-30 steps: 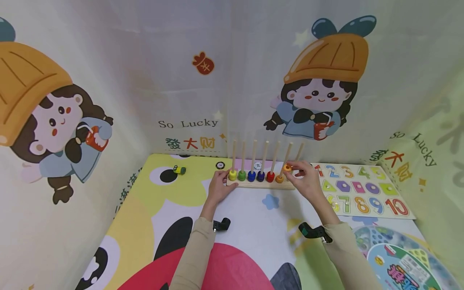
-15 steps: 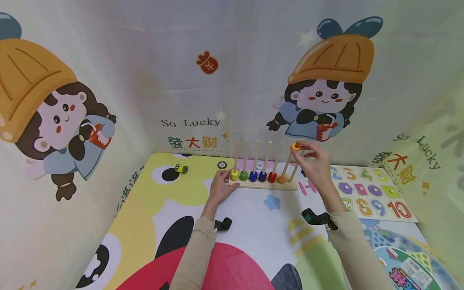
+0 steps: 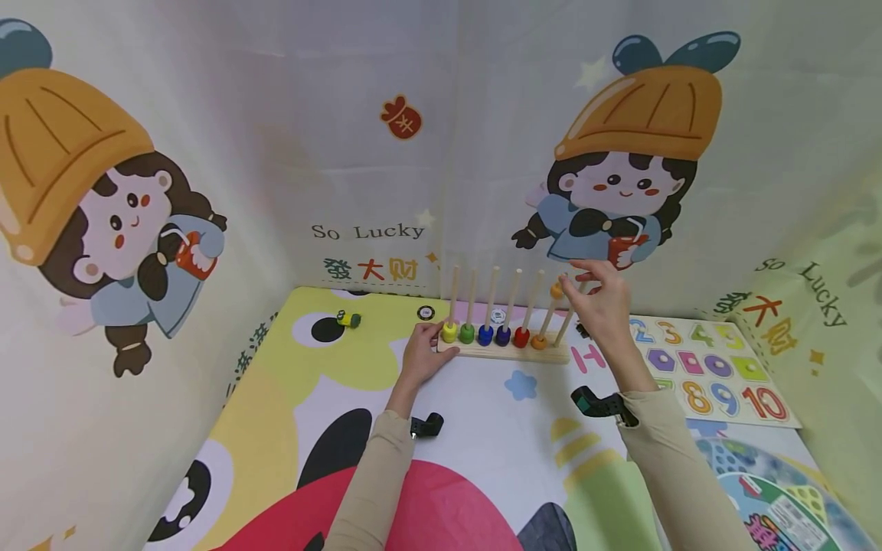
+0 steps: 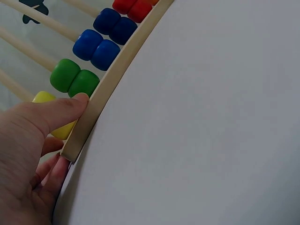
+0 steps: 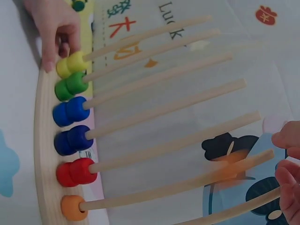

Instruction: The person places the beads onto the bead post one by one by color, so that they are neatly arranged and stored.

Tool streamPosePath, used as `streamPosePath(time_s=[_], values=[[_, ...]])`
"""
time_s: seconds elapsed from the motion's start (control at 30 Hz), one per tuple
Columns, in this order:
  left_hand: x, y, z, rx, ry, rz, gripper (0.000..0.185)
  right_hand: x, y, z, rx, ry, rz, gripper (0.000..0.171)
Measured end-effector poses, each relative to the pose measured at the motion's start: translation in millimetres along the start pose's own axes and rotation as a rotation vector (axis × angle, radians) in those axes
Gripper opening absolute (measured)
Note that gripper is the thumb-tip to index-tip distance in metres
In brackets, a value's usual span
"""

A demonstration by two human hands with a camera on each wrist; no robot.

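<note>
1. A number puzzle board (image 3: 703,366) is laid flat on the table to the right of the peg rack (image 3: 503,350), just behind the right forearm. A round printed board (image 3: 785,505) is seen at the near right corner, partly cut off by the frame edge. A small yellow and green toy (image 3: 348,319) is set well to the left of the rack, and two small round discs (image 3: 426,312) lie behind it.
2. The table (image 3: 482,428) is covered by a bright cartoon sheet in yellow, white, red and black. It is enclosed on three sides by pale cloth walls (image 3: 344,138) printed with a cartoon girl in an orange hat and the words "So Lucky".
3. The rack is a pale wooden base with seven upright wooden pegs, placed at the far middle of the table. Beads are stacked at the peg bottoms: yellow (image 5: 71,63), green (image 5: 70,85), blue (image 5: 70,111), dark blue (image 5: 72,139), red (image 5: 76,171) and a single orange one (image 5: 73,207).
4. An orange bead (image 3: 556,290) is seen blurred high up on the sixth peg (image 5: 187,183), just beside the right hand's fingertips.
5. The left hand (image 3: 422,353) is curled round the rack's left end, the thumb (image 4: 61,110) pressed on the base edge beside the yellow beads.
6. The right hand (image 3: 601,310) is held up by the peg tops with fingers spread loose; nothing is gripped by it.
</note>
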State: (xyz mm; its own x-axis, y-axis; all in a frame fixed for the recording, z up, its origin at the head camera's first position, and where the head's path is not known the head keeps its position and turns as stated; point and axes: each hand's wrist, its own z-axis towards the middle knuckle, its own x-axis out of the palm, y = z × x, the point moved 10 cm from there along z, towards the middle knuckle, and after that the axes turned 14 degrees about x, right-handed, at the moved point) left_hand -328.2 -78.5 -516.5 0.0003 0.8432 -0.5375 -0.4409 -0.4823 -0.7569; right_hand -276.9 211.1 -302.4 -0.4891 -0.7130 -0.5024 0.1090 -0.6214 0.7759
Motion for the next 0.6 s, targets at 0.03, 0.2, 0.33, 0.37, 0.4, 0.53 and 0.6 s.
streamPosePath(time_s=[0.03,0.2,0.33,0.37,0.4,0.53,0.6], values=[[-0.6,-1.4,-0.4,0.009,-0.006,-0.002,0.066,-0.6,0.0,-0.4,0.0,-0.004,0.0,0.03],[-6.0,-4.2,-3.2,0.052,-0.039,0.015,0.063,-2.7,1.7,-5.4,-0.032,-0.019,0.044,0.03],[-7.6,2.7,-3.1,0.018,-0.029,0.0,0.064,-3.2,1.2,-14.2,-0.063,-0.018,0.08,0.03],[-7.5,4.8,-2.7,-0.001,-0.022,-0.03,0.066,-3.1,0.7,-16.6,-0.072,-0.019,0.085,0.029],[-7.9,6.0,-1.9,-0.008,-0.021,-0.051,0.066,-2.4,-0.5,-19.1,-0.075,-0.019,0.087,0.029],[-13.5,6.4,0.4,0.0,-0.037,-0.09,0.066,2.5,-6.7,-29.7,-0.093,-0.018,0.081,0.027],[-18.5,4.3,1.6,0.008,-0.053,-0.102,0.066,6.6,-11.8,-34.3,-0.095,-0.008,0.074,0.026]])
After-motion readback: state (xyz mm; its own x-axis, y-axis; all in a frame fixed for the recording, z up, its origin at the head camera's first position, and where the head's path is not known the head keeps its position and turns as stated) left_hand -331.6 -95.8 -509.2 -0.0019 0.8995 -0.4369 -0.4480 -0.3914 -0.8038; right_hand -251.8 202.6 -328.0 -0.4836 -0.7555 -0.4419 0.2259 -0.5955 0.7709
